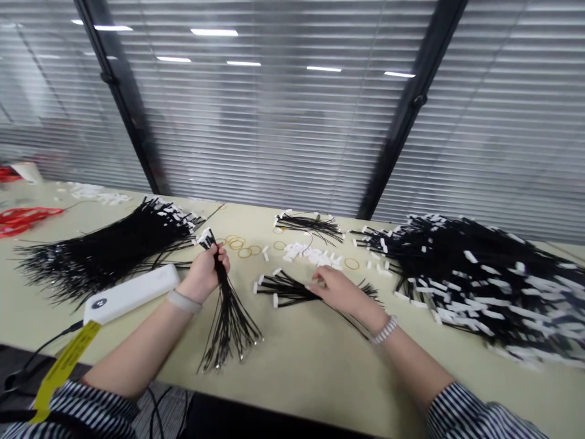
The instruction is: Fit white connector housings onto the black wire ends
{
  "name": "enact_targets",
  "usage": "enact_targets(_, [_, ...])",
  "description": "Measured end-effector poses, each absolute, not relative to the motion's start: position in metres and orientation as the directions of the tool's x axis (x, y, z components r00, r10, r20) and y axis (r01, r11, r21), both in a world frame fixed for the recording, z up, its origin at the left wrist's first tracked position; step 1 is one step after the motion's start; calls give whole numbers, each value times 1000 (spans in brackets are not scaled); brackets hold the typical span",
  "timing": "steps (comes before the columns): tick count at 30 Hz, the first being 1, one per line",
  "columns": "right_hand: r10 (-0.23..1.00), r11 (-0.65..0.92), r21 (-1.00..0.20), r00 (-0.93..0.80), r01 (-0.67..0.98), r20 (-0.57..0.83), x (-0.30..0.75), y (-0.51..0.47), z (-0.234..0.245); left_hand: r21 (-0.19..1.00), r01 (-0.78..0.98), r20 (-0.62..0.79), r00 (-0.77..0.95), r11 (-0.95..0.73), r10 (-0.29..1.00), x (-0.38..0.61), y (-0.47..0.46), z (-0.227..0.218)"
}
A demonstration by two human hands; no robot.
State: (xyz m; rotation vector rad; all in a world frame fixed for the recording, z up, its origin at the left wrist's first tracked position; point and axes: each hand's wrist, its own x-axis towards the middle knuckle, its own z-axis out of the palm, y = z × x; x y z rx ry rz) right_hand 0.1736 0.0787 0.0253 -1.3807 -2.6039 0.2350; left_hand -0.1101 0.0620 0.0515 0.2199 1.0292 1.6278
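Pretty standard office-type room: the far side is a glass partition [274,110] with slatted blinds [493,122] pulled all the way down, split up by dark vertical frames [414,103]. Long strip ceiling lights [214,32] reflect in the glass, the bench [311,372] is a pale cream, and a bit of grey carpet [167,414] shows below it.

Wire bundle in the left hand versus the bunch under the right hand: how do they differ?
The bundle is squeezed in the left hand, its white connectors gathered at the top; the bunch lies flat under the right hand, its connectors spread apart at one end. Both are black wires with white connectors.
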Motion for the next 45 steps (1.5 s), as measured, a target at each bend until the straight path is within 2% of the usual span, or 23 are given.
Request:
enact_targets(3, [831,550,-247,-552,798,67,151,91,26,651,-747,-445,-232,135,865,-111,58,48])
enact_targets(6, [821,556,-250,-570,793,22,124,102,22,638,-747,-465,-183,184,866,-109,52,44])
enact_targets(10, [809,564,-303,-588,768,14,114,114,26,657,-724,-460,-164,210,873,-107,45,45])
enact_targets(17, [856,472,-493,-514,731,57,134,126,40,669,-701,-429,-96,245,898,-105,39,50])
enact_targets(23, [847,489,-513,-525,706,85,136,126,46,688,-681,-416,-90,249,905,-107,40,49])
enact_targets(36, [652,721,-312,-758,619,1,135,102,40,730,-642,-396,-120,234,910,-109,43,47])
enact_targets(41, [674,724,-181,-738,665,-15,148,74,31,734,-641,-386,-124,223,914,-111,42,51])
enact_targets(45, [738,675,-56,-674,736,27,161,58,25,742,-630,-383,-119,229,916,-109,37,58])
